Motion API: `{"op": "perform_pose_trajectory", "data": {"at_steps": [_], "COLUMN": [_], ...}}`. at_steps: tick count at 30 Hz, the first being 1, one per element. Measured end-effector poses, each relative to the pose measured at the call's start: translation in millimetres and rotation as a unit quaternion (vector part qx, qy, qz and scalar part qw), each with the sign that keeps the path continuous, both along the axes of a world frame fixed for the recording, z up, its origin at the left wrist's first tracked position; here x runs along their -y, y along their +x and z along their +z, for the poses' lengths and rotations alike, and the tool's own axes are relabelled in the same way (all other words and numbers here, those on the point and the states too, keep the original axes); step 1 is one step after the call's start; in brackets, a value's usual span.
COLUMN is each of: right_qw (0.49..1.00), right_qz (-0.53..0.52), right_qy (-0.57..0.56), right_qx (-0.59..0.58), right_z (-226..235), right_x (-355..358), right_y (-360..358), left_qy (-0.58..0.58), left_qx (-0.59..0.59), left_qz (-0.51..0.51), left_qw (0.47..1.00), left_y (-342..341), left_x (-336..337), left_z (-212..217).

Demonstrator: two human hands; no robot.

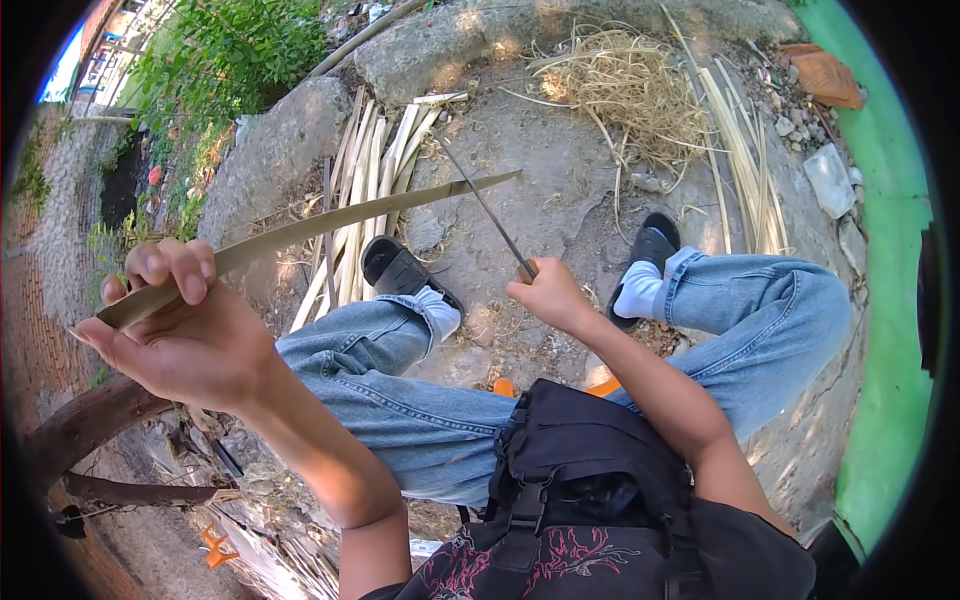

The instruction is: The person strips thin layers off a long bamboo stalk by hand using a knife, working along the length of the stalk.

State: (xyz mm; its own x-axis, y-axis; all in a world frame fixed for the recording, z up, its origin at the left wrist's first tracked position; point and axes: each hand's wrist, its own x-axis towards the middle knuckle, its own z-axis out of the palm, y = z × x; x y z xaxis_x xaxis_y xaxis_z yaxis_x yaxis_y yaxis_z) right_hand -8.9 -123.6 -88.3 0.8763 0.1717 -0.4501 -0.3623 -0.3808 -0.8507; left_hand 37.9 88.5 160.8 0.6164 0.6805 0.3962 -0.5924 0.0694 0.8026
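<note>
**Bamboo strip braced against the blade**

Our left hand (185, 335) is closed around the near end of a long bamboo strip (340, 220), thumb and fingers clamping it flat so it spans out ahead of us. Our right hand (548, 295) is fisted on a knife (487, 212), blade angled up to meet the strip's far end. More cut strips (375, 180) lie beyond both hands, a shavings pile (625, 90) past the right.

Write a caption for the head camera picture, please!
Seated outdoors, the left hand grips a long bamboo strip while the right hand holds a knife against it.
</note>
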Motion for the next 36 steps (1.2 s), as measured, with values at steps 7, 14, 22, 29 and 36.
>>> {"op": "perform_pose_trajectory", "data": {"at_steps": [7,14,22,29,36], "right_qw": [0.993,0.995,0.991,0.998,0.999], "right_qz": [0.042,0.019,0.037,0.006,0.019], "right_qy": [0.088,0.008,0.055,0.004,0.0], "right_qx": [0.062,0.101,0.113,0.058,0.042], "right_z": [38,35,60,0,17], "right_x": [-17,-21,-28,-17,-8], "right_y": [-8,-13,-10,-4,3], "left_qy": [-0.022,-0.038,-0.018,0.008,0.037], "left_qx": [0.035,0.017,0.002,-0.017,0.014], "left_qz": [-0.1,0.006,0.045,0.037,-0.161], "left_qw": [0.994,0.999,0.999,0.999,0.986], "left_y": [-11,-8,-8,-17,-16], "left_x": [-10,10,15,8,3], "left_z": [0,6,10,3,4]}}
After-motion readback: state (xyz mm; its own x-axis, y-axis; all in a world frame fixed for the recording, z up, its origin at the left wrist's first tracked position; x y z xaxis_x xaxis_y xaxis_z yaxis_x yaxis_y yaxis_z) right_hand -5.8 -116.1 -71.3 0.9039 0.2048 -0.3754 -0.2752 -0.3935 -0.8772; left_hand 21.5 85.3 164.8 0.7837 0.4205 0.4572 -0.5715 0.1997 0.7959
